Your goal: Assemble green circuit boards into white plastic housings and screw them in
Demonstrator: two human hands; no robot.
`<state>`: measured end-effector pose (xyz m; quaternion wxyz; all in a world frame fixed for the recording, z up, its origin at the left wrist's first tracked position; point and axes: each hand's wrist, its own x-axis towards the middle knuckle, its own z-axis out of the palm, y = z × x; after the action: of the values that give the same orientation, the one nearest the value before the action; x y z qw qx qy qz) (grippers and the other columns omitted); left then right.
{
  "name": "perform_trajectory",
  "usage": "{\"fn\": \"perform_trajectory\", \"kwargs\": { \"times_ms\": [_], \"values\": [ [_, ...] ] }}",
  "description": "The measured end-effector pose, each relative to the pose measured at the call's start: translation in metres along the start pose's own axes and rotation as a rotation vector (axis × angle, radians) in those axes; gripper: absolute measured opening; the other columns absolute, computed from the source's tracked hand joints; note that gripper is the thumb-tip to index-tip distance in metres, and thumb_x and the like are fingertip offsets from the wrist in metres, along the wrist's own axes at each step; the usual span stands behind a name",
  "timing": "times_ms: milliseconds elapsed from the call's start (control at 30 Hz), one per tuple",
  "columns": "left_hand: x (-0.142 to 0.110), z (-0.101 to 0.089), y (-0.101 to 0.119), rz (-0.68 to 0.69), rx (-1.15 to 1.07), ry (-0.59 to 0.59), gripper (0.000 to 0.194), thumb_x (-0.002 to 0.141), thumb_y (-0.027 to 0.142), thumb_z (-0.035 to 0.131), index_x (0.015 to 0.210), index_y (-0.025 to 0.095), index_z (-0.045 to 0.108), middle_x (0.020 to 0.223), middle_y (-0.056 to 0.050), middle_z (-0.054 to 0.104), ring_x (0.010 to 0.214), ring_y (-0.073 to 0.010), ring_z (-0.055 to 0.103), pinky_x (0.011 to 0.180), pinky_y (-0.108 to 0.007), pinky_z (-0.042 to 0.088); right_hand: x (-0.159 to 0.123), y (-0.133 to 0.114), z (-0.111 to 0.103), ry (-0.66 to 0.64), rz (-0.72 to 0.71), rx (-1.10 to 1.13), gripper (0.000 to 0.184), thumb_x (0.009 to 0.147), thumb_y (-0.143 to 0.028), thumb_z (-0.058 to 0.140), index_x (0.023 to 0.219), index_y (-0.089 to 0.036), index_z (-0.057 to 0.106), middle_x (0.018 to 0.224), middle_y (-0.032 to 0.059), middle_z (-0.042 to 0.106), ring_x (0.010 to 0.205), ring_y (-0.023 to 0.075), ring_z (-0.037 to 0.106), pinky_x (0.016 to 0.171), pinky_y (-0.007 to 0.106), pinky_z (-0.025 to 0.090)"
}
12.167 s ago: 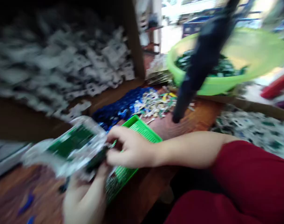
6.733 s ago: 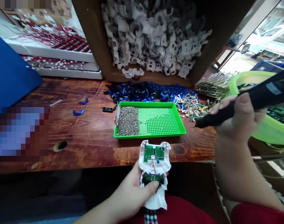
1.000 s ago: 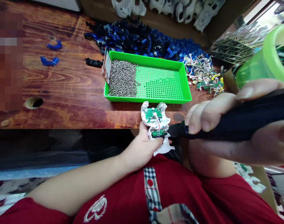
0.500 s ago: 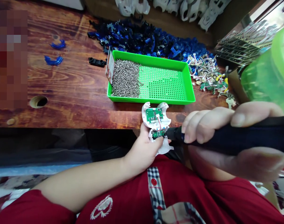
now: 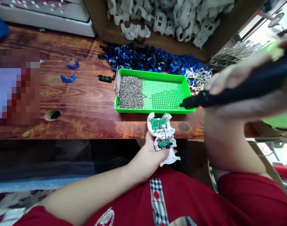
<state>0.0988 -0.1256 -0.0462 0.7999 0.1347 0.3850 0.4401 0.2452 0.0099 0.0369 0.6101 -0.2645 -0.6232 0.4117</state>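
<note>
Low in front of my body, just off the table's front edge, my left hand (image 5: pixel 149 157) grips a white plastic shell (image 5: pixel 170 158), thumb on top. Two green circuit boards sit in it: a larger board (image 5: pixel 157 125) in the far part and a smaller board (image 5: pixel 163 143) nearer my thumb, with thin wires between. My right hand (image 5: pixel 242 84), blurred, is wrapped round a black electric screwdriver (image 5: pixel 219 99), its tip pointing left over the right end of the green basket (image 5: pixel 155 110). Small silver screws (image 5: pixel 130 92) fill the basket's left part.
Behind the basket lies a heap of blue and black plastic parts (image 5: pixel 143 58). White shells (image 5: pixel 162 23) fill a cardboard box at the back. Wired connectors (image 5: pixel 197 78) lie right. Two blue pieces (image 5: pixel 68 78) and a round table hole (image 5: pixel 52 115) are left.
My right hand has lifted the screwdriver off the smaller board and moved it up and away, over the basket's right end. My left hand still holds the shell. The camera view has shifted.
</note>
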Motion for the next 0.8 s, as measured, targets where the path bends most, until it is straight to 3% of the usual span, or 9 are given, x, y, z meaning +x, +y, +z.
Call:
{"fn": "perform_trajectory", "kwargs": {
  "times_ms": [133,267,633,800],
  "values": [
    [0.001,-0.004,0.000,0.007,0.002,-0.060,0.068,0.072,0.007,0.067,0.127,0.026,0.031,0.105,-0.004,0.064,0.089,-0.0187,0.067,0.088,-0.039,0.048,0.046,0.055,0.041,0.159,-0.230,0.065,0.036,0.078,-0.055,0.058,0.086,-0.023,0.043,0.052,-0.0085,0.040,0.038,0.0065,0.043,0.037,0.021,0.032],
    [0.003,-0.007,0.001,0.018,-0.003,-0.087,0.068,0.073,0.008,0.067,0.128,0.026,0.031,0.107,-0.005,0.063,0.091,-0.0191,0.067,0.088,-0.039,0.048,0.066,0.090,0.065,0.079,-0.213,0.061,0.030,0.079,-0.049,0.060,0.086,-0.024,0.044,0.052,-0.0095,0.045,0.037,0.0071,0.044,0.036,0.021,0.034],
    [0.001,-0.007,0.005,0.011,-0.005,-0.099,0.064,0.074,0.008,0.064,0.126,0.024,0.032,0.106,-0.005,0.064,0.090,-0.0175,0.067,0.087,-0.035,0.048,0.064,0.095,0.063,0.080,-0.167,0.040,0.031,0.076,-0.049,0.063,0.084,-0.026,0.045,0.051,-0.0095,0.043,0.039,0.0069,0.042,0.035,0.022,0.031],
    [0.002,-0.006,0.005,0.011,-0.009,-0.104,0.060,0.075,0.007,0.062,0.124,0.023,0.031,0.107,-0.007,0.065,0.094,-0.0200,0.067,0.088,-0.037,0.049,0.061,0.096,0.062,0.045,-0.179,0.035,0.027,0.079,-0.047,0.060,0.082,-0.026,0.043,0.050,-0.0096,0.041,0.039,0.0068,0.041,0.038,0.022,0.037]
  ]
}}
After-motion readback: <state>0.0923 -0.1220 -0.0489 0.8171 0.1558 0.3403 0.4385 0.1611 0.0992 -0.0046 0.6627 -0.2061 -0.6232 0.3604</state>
